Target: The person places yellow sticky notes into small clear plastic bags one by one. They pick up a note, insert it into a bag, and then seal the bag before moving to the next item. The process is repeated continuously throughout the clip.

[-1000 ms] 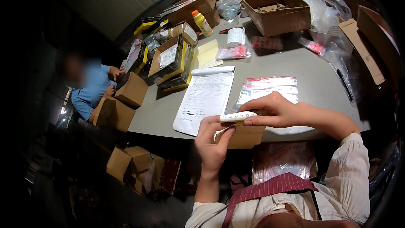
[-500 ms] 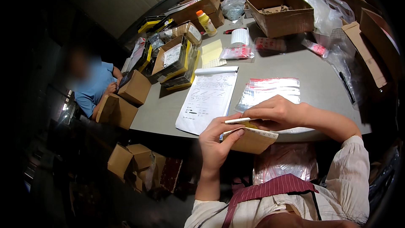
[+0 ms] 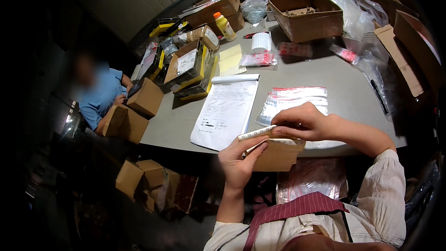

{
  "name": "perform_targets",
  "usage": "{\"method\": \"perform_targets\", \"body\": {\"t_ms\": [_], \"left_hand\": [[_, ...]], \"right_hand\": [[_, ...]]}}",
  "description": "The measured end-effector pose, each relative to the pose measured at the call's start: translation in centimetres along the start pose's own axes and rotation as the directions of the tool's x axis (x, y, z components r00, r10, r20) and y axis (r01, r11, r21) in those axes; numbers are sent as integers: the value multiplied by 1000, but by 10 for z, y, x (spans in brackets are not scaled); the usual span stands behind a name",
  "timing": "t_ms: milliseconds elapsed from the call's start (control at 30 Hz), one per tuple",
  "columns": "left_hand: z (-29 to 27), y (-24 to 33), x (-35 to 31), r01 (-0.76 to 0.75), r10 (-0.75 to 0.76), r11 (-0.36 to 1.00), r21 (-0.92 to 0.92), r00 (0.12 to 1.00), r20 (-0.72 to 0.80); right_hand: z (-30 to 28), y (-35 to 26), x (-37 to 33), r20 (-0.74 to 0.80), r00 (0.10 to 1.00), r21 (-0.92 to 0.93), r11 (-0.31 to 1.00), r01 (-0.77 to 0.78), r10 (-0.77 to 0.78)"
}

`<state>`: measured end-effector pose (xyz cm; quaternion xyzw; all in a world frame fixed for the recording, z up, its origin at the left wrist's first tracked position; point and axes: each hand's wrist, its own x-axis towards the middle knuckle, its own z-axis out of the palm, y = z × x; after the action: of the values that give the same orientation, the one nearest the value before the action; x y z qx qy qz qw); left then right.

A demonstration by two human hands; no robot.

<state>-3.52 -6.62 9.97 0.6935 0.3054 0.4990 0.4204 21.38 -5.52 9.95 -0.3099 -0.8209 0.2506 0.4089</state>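
Observation:
My left hand (image 3: 236, 163) is closed on a tan-backed label sheet (image 3: 274, 159), its thumb pressed on the near side. The sheet hangs in front of the table's near edge, with a row of small printed labels along its top. My right hand (image 3: 306, 123) pinches a second label strip (image 3: 255, 134) just above, which stretches left to my left fingers. Whether the two are one folded sheet, I cannot tell. Beyond my hands lie clear zip bags (image 3: 297, 98) with red edges. A written notepad (image 3: 225, 111) lies left of them.
Yellow-black boxes (image 3: 195, 72), a yellow bottle (image 3: 225, 27) and a yellow sheet (image 3: 231, 58) are at the left back. A cardboard box (image 3: 306, 25) holds small parts. A label roll (image 3: 261, 42) and a black pen (image 3: 379, 96) lie on the table. Someone in blue (image 3: 102, 90) handles cartons.
My right hand has drawn back slightly and turned the upper strip, so its row of printed labels now faces me. The left hand keeps its hold on the sheet.

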Motion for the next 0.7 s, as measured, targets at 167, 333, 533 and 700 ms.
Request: {"method": "perform_targets", "body": {"t_ms": [167,333,533,700], "left_hand": [[-1,-11,2,32,-39,997,-65,993,-110],[-1,-21,-1,51,-63,994,-101,990,-125],[4,-27,4,13,-36,984,-179,991,-130],[1,-34,6,55,-87,971,-232,988,-126]], "right_hand": [[-1,7,4,-66,992,183,979,-92,105],[-1,6,3,-50,955,447,862,-240,292],[-1,18,5,7,934,620,731,-283,356],[0,19,5,14,912,587,735,-339,409]]}}
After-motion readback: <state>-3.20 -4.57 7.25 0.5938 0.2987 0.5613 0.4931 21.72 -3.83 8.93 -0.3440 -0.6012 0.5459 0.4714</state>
